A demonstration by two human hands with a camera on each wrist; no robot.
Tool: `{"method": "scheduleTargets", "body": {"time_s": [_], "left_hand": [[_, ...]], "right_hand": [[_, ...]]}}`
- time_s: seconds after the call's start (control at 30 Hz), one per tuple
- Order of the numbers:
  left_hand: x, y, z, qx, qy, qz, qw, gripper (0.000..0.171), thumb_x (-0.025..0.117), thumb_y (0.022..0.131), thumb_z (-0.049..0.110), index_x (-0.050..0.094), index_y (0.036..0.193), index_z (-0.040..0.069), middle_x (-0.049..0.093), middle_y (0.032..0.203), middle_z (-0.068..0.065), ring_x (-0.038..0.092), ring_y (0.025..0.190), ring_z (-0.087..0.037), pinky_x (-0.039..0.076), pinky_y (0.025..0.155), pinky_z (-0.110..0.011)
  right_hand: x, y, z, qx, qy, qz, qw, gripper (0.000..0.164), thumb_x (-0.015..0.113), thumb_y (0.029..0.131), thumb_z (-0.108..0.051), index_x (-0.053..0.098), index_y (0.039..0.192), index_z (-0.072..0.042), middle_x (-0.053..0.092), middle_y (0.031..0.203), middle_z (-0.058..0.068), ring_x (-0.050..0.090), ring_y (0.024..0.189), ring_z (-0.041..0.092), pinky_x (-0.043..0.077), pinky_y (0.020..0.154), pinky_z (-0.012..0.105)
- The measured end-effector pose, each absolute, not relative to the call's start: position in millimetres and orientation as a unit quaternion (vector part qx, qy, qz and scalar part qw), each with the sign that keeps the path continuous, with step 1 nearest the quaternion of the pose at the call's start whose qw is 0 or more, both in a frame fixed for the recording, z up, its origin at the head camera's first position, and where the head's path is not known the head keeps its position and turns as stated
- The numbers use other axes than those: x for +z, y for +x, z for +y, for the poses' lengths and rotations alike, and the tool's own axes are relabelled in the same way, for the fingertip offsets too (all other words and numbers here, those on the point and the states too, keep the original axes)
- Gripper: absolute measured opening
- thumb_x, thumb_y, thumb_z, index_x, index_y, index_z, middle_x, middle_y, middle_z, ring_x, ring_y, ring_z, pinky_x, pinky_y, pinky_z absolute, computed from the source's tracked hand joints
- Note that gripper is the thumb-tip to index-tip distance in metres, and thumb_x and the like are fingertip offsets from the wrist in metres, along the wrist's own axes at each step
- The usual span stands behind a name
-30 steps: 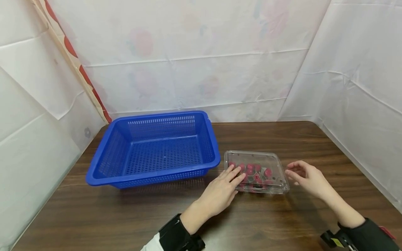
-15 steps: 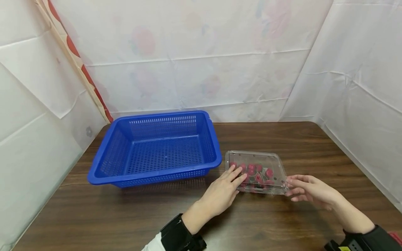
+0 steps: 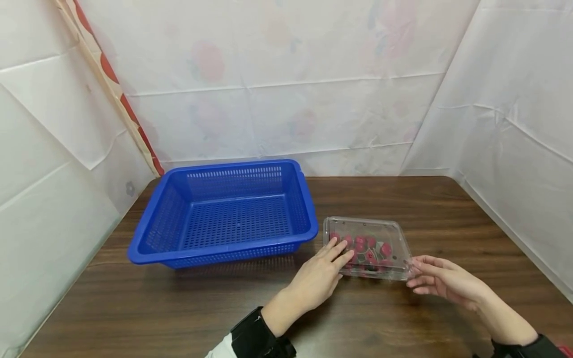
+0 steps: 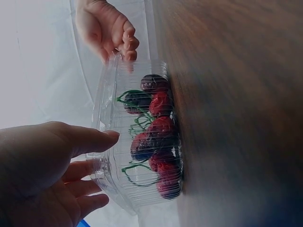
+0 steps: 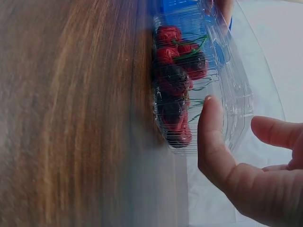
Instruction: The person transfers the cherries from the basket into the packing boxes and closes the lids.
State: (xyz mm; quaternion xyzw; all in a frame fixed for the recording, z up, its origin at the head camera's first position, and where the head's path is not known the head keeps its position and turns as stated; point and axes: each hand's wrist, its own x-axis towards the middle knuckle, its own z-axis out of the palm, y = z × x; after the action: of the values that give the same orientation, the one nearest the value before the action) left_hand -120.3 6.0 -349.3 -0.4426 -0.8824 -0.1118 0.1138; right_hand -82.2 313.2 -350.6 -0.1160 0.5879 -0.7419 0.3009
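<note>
A clear plastic clamshell box point(image 3: 385, 228) sits on the table, its lid down, with red and dark cherries point(image 4: 161, 135) on green stems inside. The left hand point(image 3: 317, 278) rests over its front left part, fingers straight on the lid; in the left wrist view the thumb lies by the lid's front rim. At the front right corner, the right hand point(image 3: 449, 283) pinches the rim between thumb and finger. The right wrist view shows one fingertip before the rim and another above it. The left hand point(image 5: 224, 9) is mostly hidden there behind the box.
To the left of the box stands a blue perforated plastic basket point(image 3: 224, 248), close to the box's left edge. White sheets point(image 3: 268, 99) wall in the back and both sides of the brown wooden table point(image 3: 179, 313).
The right hand has come from beside the box down to its front right corner and taken hold of the rim. The left hand has kept its place on the lid.
</note>
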Motion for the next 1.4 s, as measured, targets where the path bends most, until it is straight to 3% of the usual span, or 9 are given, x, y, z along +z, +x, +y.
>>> {"method": "scheduleTargets", "body": {"time_s": [0.3,0.63,0.9,1.2,1.4], "left_hand": [[-348.6,-118.5,8.0,-0.11,-0.441,-0.884,0.109,0.052,0.065,0.081,0.017,0.046,0.129,0.013,0.036,0.137,-0.007,0.031,0.126,-0.023,0.031,0.097,-0.028],[-348.2,-118.4,6.7,-0.108,-0.438,-0.886,0.11,0.051,0.064,0.082,0.018,0.046,0.129,0.013,0.036,0.138,-0.007,0.031,0.126,-0.023,0.032,0.096,-0.028],[-348.4,-118.4,5.1,-0.112,-0.439,-0.884,0.112,0.051,0.065,0.081,0.016,0.047,0.129,0.013,0.036,0.137,-0.007,0.031,0.126,-0.024,0.033,0.095,-0.028],[-349.8,-120.1,4.7,-0.113,-0.443,-0.88,0.126,0.051,0.065,0.08,0.017,0.047,0.128,0.012,0.037,0.136,-0.007,0.031,0.126,-0.024,0.031,0.097,-0.028],[-349.8,-123.0,3.6,-0.12,-0.449,-0.875,0.135,0.053,0.066,0.08,0.017,0.046,0.128,0.009,0.038,0.135,-0.009,0.032,0.126,-0.025,0.027,0.099,-0.03]], "right_hand": [[-355.2,-79.8,314.8,-0.758,-0.13,0.564,0.301,0.022,0.029,0.097,-0.005,0.037,0.117,-0.008,0.052,0.108,0.012,0.055,0.098,0.022,0.042,0.086,0.034],[-355.7,-79.5,309.1,-0.74,-0.126,0.61,0.254,0.02,0.033,0.095,-0.001,0.042,0.112,-0.004,0.055,0.1,0.01,0.057,0.091,0.018,0.045,0.081,0.031],[-355.3,-77.7,302.9,-0.707,-0.112,0.666,0.21,0.02,0.034,0.094,0.0,0.035,0.112,0.007,0.055,0.093,0.008,0.057,0.083,0.015,0.047,0.075,0.028],[-350.0,-77.7,298.6,-0.655,-0.107,0.724,0.188,0.033,0.037,0.094,-0.002,0.026,0.112,0.023,0.055,0.091,0.01,0.059,0.08,0.015,0.048,0.071,0.027],[-343.7,-77.5,289.6,-0.538,-0.09,0.829,0.122,0.036,0.042,0.091,-0.002,0.03,0.11,0.027,0.059,0.085,0.016,0.061,0.071,0.016,0.05,0.062,0.03]]}}
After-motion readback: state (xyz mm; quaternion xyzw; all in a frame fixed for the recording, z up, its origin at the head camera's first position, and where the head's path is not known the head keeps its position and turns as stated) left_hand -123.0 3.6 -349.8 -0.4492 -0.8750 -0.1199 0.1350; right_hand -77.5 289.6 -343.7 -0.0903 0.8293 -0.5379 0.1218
